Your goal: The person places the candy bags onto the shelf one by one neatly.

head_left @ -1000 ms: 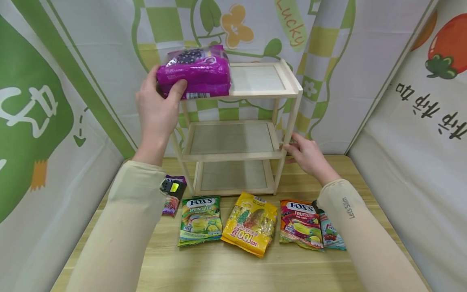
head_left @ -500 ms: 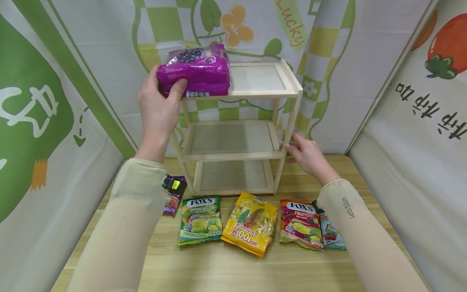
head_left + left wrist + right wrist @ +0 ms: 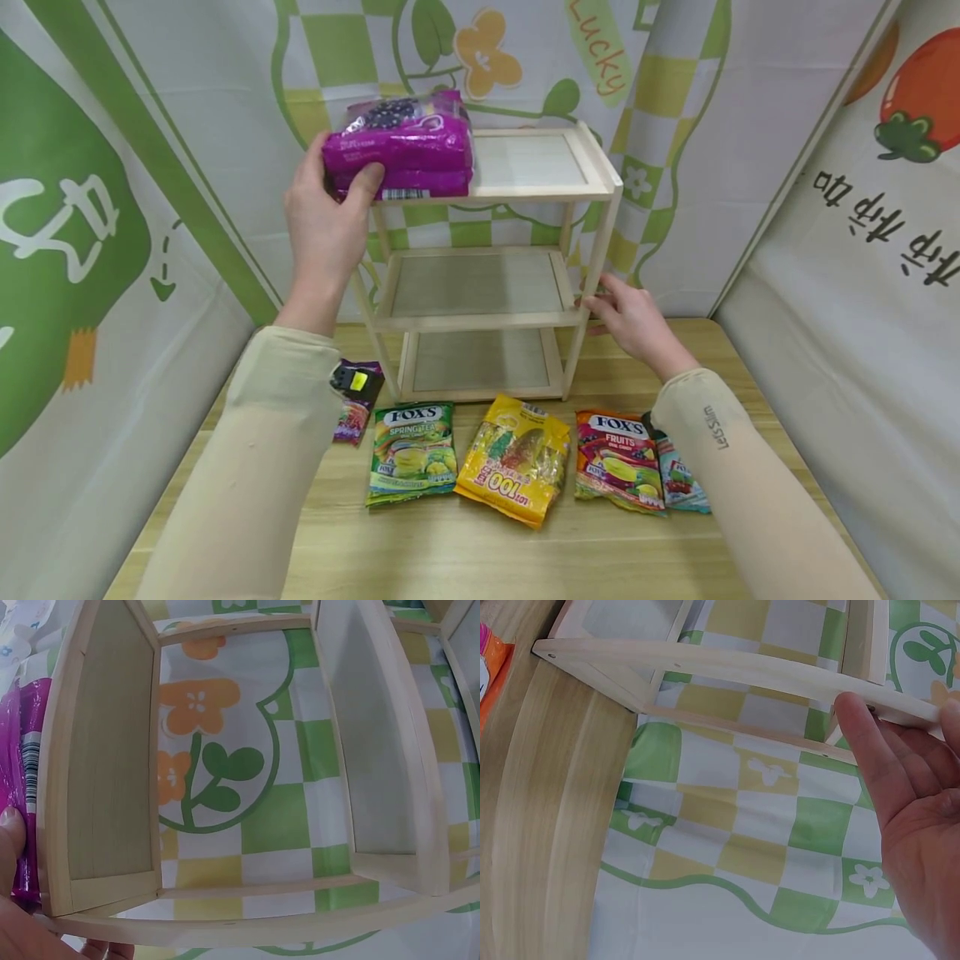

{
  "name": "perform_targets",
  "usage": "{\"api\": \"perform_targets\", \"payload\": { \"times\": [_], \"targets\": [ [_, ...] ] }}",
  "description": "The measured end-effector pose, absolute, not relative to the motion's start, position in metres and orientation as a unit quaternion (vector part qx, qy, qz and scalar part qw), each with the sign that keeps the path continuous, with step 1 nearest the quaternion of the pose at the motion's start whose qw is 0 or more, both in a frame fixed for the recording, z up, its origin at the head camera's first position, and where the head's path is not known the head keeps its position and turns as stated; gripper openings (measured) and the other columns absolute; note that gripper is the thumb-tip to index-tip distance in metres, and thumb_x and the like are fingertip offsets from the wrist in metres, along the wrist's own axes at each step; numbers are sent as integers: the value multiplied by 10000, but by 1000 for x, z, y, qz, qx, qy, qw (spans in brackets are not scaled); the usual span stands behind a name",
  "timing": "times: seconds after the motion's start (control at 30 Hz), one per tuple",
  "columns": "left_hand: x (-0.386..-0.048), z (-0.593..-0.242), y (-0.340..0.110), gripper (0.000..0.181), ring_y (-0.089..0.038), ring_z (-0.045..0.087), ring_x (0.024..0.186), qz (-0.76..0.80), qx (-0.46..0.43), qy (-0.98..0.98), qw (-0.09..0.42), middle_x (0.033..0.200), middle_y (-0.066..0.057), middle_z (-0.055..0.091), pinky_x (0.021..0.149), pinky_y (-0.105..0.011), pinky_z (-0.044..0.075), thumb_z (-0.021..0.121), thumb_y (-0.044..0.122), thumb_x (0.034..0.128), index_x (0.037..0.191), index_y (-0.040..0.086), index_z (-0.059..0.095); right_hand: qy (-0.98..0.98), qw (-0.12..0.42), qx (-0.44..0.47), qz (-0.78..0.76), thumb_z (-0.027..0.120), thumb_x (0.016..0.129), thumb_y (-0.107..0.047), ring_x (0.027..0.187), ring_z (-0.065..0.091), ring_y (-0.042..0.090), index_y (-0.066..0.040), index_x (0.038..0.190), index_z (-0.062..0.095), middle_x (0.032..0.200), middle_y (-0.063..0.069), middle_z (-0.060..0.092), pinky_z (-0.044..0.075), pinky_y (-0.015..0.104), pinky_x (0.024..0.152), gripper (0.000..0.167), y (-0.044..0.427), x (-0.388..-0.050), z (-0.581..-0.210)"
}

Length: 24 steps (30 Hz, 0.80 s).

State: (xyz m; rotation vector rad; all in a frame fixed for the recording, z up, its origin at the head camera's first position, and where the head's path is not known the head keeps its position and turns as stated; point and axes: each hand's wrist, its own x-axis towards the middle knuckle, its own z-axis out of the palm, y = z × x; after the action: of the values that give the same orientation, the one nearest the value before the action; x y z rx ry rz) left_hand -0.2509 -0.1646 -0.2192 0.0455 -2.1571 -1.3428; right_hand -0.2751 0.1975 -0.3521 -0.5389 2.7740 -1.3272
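On the left of the top shelf of a small wooden rack [image 3: 480, 321] lies a shiny purple candy bag [image 3: 420, 150] with dark berries printed on it. My left hand [image 3: 326, 212] grips this bag at its left front corner, thumb in front; the other fingers are mostly hidden behind it. In the left wrist view, the bag's barcode edge [image 3: 30, 769] meets the top shelf's side. My right hand [image 3: 633, 321] holds the rack's right front post [image 3: 596, 267] at middle-shelf height. The right wrist view shows fingers [image 3: 877, 761] against and behind the post.
Along the wooden table [image 3: 480, 567] before the rack lie a green candy bag [image 3: 411, 454], a yellow candy bag [image 3: 513, 458], a red-orange candy bag [image 3: 618, 458] and a light-blue bag [image 3: 681, 479] partly under my right forearm. A dark purple packet [image 3: 351, 421] lies at left. Printed curtains surround the table.
My left hand and the purple bag have shifted very slightly right and back on the top shelf. My right hand stays on the post.
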Motion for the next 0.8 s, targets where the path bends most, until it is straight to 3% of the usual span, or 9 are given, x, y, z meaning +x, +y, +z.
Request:
{"api": "perform_targets", "payload": {
  "times": [0.3, 0.57, 0.8],
  "targets": [
    [-249, -219, -167, 707, -170, 540, 1337, -545, -8, -794, 269, 1570, -47, 449, 1082, -234, 481, 657, 342, 1007, 1605, 183, 315, 885, 4, -178, -431, 492, 1094, -157, 1128, 683, 399, -47, 1436, 487, 1293, 236, 666, 639, 392, 806, 359, 197, -276, -353],
    [-245, -222, -170, 672, -135, 441, 1440, -572, -34, -776, 265, 1608, -36, 410, 1139, -195, 400, 631, 245, 1027, 1608, 170, 304, 886, 6, -171, -430, 490, 1096, -177, 1116, 688, 398, -44, 1432, 493, 1301, 232, 663, 638, 394, 812, 361, 197, -274, -352],
    [-238, -228, -172, 672, -118, 497, 1333, -543, -36, -792, 278, 1546, -38, 468, 1119, -236, 414, 635, 309, 1022, 1604, 187, 320, 883, -2, -175, -435, 490, 1096, -173, 1102, 691, 404, -45, 1424, 498, 1305, 248, 655, 632, 444, 833, 352, 196, -273, -353]
  ]
}}
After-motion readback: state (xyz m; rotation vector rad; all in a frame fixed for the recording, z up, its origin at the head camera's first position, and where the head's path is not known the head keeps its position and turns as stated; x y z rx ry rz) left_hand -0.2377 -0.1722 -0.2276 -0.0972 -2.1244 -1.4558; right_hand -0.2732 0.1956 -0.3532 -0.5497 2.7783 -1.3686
